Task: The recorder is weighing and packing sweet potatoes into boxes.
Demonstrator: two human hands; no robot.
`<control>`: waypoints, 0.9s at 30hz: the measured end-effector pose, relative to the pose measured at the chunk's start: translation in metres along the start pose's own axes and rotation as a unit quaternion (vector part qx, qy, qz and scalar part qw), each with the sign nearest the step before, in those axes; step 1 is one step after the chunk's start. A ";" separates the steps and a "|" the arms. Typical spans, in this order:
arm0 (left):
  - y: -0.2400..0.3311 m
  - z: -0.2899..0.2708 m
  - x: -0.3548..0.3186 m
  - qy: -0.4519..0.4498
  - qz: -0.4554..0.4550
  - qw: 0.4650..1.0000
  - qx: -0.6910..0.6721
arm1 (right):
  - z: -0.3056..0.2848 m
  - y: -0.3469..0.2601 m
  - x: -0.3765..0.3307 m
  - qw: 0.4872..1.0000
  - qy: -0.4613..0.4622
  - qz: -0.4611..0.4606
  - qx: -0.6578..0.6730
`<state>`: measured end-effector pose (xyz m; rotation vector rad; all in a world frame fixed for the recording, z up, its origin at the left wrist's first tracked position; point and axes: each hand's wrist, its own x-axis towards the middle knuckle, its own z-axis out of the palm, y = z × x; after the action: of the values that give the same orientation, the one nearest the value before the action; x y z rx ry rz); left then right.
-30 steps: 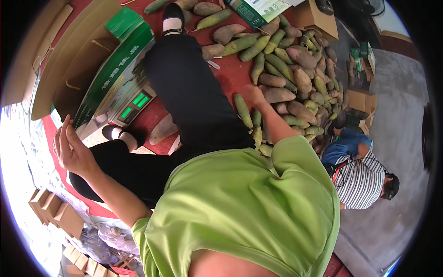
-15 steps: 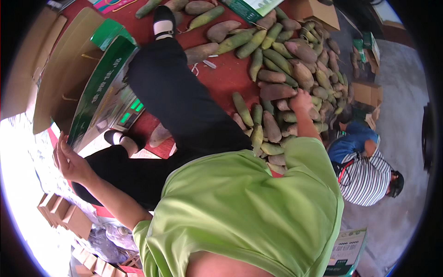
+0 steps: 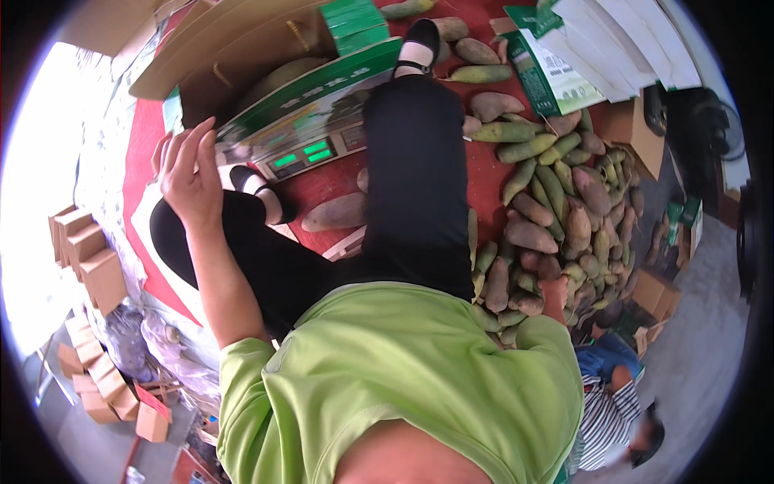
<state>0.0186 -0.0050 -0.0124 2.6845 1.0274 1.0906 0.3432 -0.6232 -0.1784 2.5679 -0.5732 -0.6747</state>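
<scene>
So the right hand [image 3: 555, 292] is down in the pile of long tubers [image 3: 556, 218], grip hidden, while the left hand [image 3: 187, 173] hovers spread by the green-edged carton [image 3: 310, 77], well apart.

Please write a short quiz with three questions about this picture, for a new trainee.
1. True or false: the left hand holds a sweet potato.
2. Where does the scale stand? A) under the open carton B) on the pile of sweet potatoes C) on the grey floor
3. Fill in: the right hand reaches into the pile of ____.

Key: 1 false, it is empty, fingers spread, near the carton. 2 A. 3 sweet potatoes.
</scene>
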 end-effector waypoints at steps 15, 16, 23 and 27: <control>0.003 -0.010 0.007 -0.016 0.030 0.998 -0.054 | 0.024 -0.041 0.013 0.846 -0.191 -0.148 0.475; 0.005 -0.014 0.005 -0.023 0.027 0.998 -0.045 | -0.019 -0.074 -0.044 0.818 -0.214 -0.179 0.503; 0.004 -0.020 0.004 -0.037 0.029 0.997 -0.064 | -0.192 -0.195 -0.162 0.719 -0.173 -0.452 0.499; 0.003 -0.019 0.006 -0.036 0.022 0.996 -0.082 | -0.275 -0.254 -0.230 0.637 -0.134 -0.597 0.469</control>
<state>0.0116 -0.0070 0.0060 2.6062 0.8340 1.0281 0.3782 -0.2225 -0.0022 3.6398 1.2983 -1.4392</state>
